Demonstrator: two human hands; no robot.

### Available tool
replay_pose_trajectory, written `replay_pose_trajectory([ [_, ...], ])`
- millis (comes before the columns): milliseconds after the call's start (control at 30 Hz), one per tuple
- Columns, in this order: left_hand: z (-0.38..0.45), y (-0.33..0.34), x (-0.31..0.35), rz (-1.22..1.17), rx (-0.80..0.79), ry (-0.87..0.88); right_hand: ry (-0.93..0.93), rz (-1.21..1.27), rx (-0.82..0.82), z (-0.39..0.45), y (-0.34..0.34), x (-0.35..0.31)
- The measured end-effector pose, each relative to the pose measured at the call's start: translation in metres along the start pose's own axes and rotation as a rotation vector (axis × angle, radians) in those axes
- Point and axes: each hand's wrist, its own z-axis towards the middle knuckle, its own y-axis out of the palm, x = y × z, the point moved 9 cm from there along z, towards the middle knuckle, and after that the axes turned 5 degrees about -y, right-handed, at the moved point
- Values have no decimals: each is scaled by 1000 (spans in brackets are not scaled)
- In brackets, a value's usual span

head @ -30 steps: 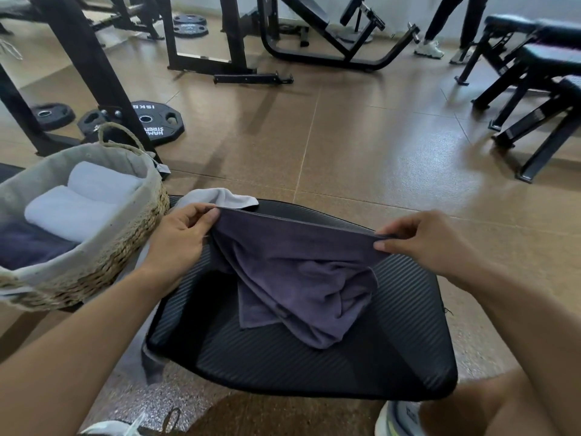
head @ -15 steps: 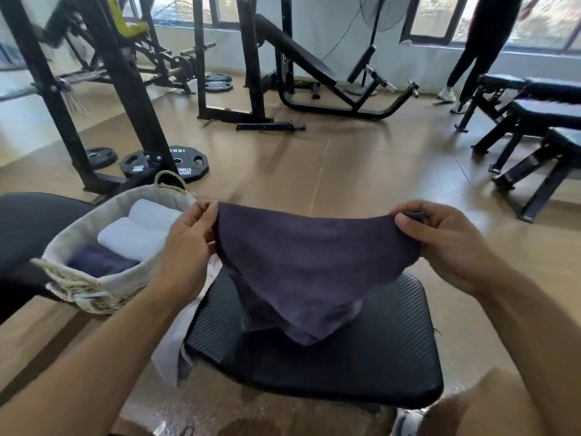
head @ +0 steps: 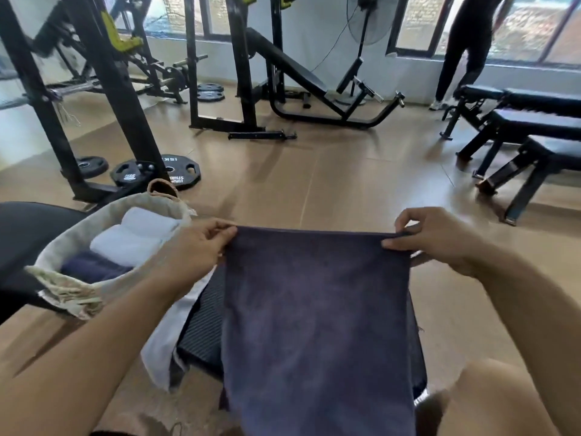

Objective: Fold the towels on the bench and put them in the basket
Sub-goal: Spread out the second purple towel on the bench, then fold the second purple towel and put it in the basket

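Observation:
A dark purple towel [head: 314, 316] hangs flat and spread wide in front of me. My left hand [head: 198, 247] pinches its upper left corner and my right hand [head: 437, 237] pinches its upper right corner. The towel covers most of the black bench pad [head: 204, 328] below it. A white towel [head: 163, 350] drapes over the bench's left edge. To the left stands a woven basket [head: 63, 278] with a cloth liner, holding folded white towels [head: 135, 237] and a folded dark one [head: 91, 269].
Weight plates [head: 176, 171] lie on the brown floor beyond the basket, beside black rack posts [head: 116, 99]. Black benches [head: 531, 133] stand at the right. A person in dark clothes [head: 462, 48] stands near the far windows. An incline machine [head: 314, 86] sits at the back.
Both hands lifted the purple towel off the bench and pulled its top edge taut, so it now hangs flat instead of bunched. My view has tilted upward.

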Motion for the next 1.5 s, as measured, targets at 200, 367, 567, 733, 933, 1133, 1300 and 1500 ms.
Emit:
replay_pose_trajectory([
  [200, 39, 28, -77, 112, -15, -107, 100, -64, 164, 50, 11, 80],
  [367, 70, 34, -89, 290, 46, -75, 68, 14, 294, 79, 12, 118],
  [567, 87, 31, -103, 181, 99, -119, 102, -102, 299, 113, 15, 141],
  [733, 91, 21, -112, 342, 166, -116, 167, -395, 317, 125, 8, 162],
  [933, 36, 59, -116, 748, -237, -330, 393, -1021, 156, 121, -10, 160],
  [1133, -38, 77, -130, 1066, -570, -496, -235, -806, -304, 116, 115, 105],
  [1300, -27, 66, -122, 1247, -450, -336, -132, -925, -482, 95, 140, 125],
  [1500, 13, 28, -116, 1318, -234, -290, -29, -1139, -534, 63, 134, 117],
])
